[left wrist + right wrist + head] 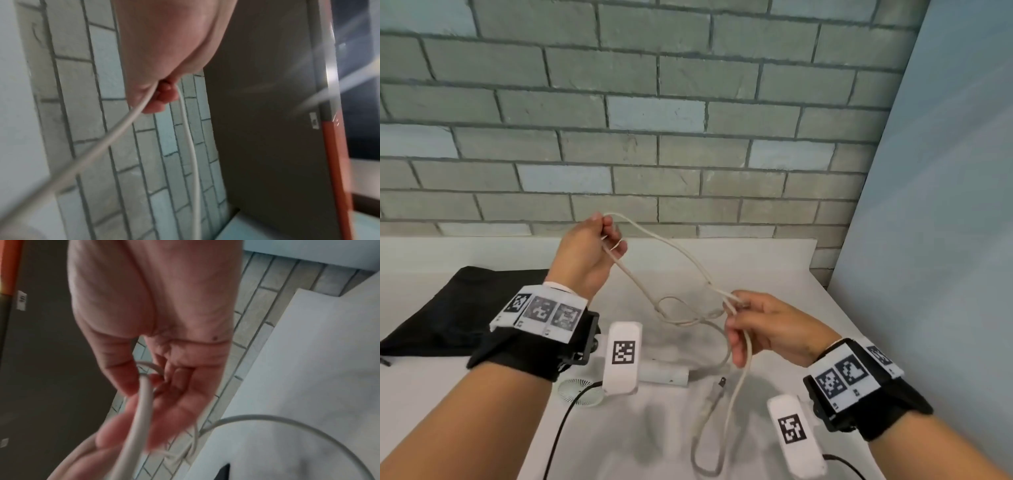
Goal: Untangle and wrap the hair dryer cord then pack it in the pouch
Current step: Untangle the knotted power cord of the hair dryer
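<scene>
Centre of the head view: the left hand is raised, its fingers pinching a bend of the white cord. Lower right, the right hand pinches the cord at a crossing of loops. The hair dryer lies on the white table below; the plug dangles. The black pouch lies flat at left.

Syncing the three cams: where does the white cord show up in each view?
Head: cord at centre, strung from the raised left hand down to the right hand, with loops below on the table.
Left wrist: two strands drop from the fingers, centre-left.
Right wrist: blurred strand through the fingers, an arc lower right.
Shared landmark: brick wall.
</scene>
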{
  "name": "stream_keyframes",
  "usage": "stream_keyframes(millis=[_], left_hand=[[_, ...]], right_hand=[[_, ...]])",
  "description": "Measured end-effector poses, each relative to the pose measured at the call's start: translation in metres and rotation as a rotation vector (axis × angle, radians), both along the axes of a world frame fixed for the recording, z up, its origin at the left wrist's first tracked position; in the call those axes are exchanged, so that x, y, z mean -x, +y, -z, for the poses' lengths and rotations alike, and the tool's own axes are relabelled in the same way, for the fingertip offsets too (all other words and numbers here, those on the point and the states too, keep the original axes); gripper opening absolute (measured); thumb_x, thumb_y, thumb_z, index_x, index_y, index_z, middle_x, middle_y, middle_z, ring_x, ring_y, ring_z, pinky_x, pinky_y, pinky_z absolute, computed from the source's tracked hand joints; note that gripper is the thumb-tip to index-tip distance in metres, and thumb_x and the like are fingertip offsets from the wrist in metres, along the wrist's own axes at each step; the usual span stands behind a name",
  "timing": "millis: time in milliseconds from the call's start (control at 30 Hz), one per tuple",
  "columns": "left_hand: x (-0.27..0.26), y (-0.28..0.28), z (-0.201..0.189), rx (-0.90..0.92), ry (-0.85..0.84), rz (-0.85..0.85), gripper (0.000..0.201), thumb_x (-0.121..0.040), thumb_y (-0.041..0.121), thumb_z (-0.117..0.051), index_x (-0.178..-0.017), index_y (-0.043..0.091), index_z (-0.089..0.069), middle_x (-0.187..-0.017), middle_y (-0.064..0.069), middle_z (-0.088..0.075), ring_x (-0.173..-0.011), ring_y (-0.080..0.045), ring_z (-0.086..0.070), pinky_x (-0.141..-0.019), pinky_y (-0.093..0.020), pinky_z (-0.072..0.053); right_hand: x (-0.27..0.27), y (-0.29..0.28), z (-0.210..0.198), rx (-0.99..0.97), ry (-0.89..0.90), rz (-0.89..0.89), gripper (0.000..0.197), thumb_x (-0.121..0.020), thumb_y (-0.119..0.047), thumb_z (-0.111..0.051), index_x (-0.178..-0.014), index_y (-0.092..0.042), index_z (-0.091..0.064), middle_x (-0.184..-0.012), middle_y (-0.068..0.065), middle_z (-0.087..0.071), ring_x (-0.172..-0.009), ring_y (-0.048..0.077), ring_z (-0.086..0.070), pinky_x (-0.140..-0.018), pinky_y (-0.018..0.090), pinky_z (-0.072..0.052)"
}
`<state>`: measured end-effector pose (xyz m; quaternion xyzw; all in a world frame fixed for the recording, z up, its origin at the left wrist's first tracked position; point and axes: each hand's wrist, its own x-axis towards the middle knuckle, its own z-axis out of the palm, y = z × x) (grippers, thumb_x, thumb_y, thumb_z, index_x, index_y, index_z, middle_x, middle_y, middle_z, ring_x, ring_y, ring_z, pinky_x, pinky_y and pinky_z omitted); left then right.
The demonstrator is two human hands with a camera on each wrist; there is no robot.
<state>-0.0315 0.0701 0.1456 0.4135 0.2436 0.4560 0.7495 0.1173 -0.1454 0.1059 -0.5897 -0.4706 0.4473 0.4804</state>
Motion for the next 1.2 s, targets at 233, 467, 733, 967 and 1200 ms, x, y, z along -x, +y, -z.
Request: stream_keyframes(millis=[233, 467, 733, 967, 1200], left_hand=[[0.004, -0.036, 0.0, -1.225, 0.782, -0.255, 0.031, -0.091, 0.004, -0.042, -0.118, 0.011, -0.057, -0.129, -0.01, -0.048, -0.118, -0.021, -0.046, -0.1, -0.022, -0.03], [-0.024, -0.074, -0.016, -1.283, 1.035, 0.684, 0.024, -0.092, 0.03, -0.047, -0.102, 0.016, -0.064, -0.083, 0.007, -0.059, -0.077, -0.011, -0.052, -0.075, -0.024, -0.042], [-0.02, -0.051, -0.022, -0.743, 0.484, 0.352, 0.028, -0.094, 0.024, -0.045, -0.068, 0.021, -0.056, -0.055, 0.008, -0.044, -0.05, -0.007, -0.038, -0.052, -0.02, -0.034], [0.012, -0.009, -0.035, -0.153, -0.235, 0.094, 0.036, -0.099, 0.028, -0.026, -0.07, 0.018, -0.044, -0.071, 0.006, -0.072, -0.05, -0.003, -0.057, -0.052, -0.015, -0.046], [0.029, -0.003, -0.013, -0.37, 0.269, -0.081, 0.032, -0.098, 0.019, -0.031, -0.072, 0.015, -0.05, -0.077, -0.004, -0.058, -0.06, -0.014, -0.056, -0.061, -0.028, -0.05]], right_hand=[[-0.003, 0.008, -0.031, -0.035, -0.338, 0.187, 0.013, -0.091, -0.015, -0.052, -0.08, -0.01, -0.054, -0.055, 0.006, -0.054, -0.036, 0.013, -0.049, -0.039, 0.02, -0.04], [0.011, 0.013, -0.035, -0.047, -0.42, 0.133, 0.015, -0.09, -0.016, -0.054, -0.083, -0.003, -0.058, -0.055, 0.005, -0.056, -0.036, 0.013, -0.051, -0.038, 0.02, -0.04], [-0.005, 0.0, -0.005, 0.019, -0.332, 0.048, 0.015, -0.082, -0.02, -0.065, -0.077, -0.009, -0.057, -0.071, 0.015, -0.06, -0.066, 0.019, -0.06, -0.059, 0.024, -0.048], [-0.018, -0.006, 0.03, 0.012, -0.293, 0.066, 0.016, -0.088, -0.006, -0.055, -0.079, -0.016, -0.047, -0.081, 0.004, -0.063, -0.078, 0.011, -0.062, -0.065, 0.018, -0.045], [-0.028, -0.005, 0.02, -0.116, -0.129, 0.402, 0.013, -0.091, -0.017, -0.051, -0.08, -0.012, -0.056, -0.064, 0.004, -0.061, -0.051, 0.02, -0.059, -0.043, 0.026, -0.048]])
